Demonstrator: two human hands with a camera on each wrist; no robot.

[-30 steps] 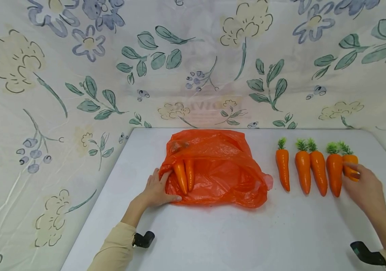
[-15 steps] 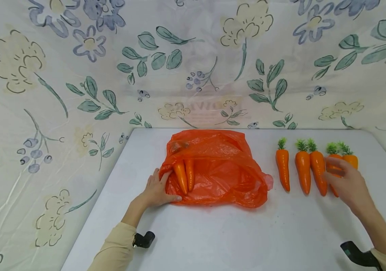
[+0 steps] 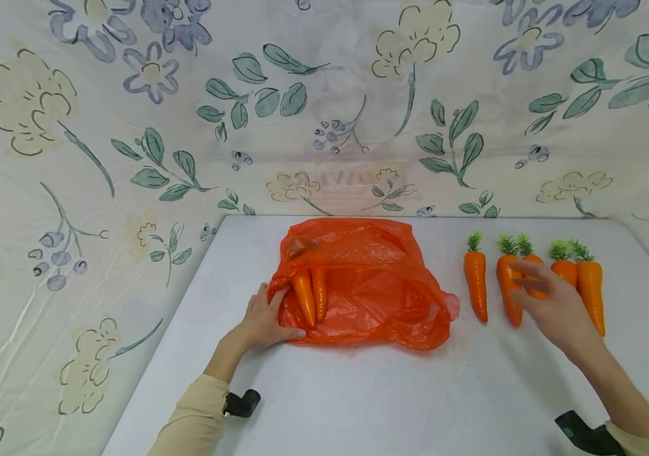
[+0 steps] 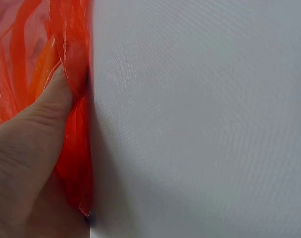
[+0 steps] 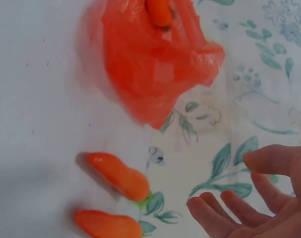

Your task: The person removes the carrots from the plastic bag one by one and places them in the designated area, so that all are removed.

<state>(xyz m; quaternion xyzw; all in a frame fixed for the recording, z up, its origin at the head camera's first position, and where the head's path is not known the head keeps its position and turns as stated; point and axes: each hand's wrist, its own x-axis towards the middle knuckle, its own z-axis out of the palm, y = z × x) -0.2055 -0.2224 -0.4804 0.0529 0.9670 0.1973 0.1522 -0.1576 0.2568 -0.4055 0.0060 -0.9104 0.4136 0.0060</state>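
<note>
A red plastic bag (image 3: 375, 304) lies on the white table, two orange carrots (image 3: 304, 297) showing at its left side. My left hand (image 3: 261, 320) holds the bag's lower left edge. In the left wrist view the thumb (image 4: 54, 96) presses into the red film while the other fingers are hidden. Over a row of carrots with green tops, my right hand (image 3: 554, 310) hovers with nothing in it, partly covering the middle ones. Its fingers look spread and loosely bent in the right wrist view. Leftmost in that row is a lone carrot (image 3: 475, 285); rightmost is another carrot (image 3: 590, 294).
The white table (image 3: 370, 405) runs up to a flower-printed cloth (image 3: 324, 126) at the back and left. Black wrist cameras (image 3: 242, 403) sit on both forearms. A gap of bare table separates the bag from the carrot row.
My right hand has moved left along the row, from the rightmost carrot to the middle ones, uncovering the rightmost. The left hand, bag and carrots have stayed put.
</note>
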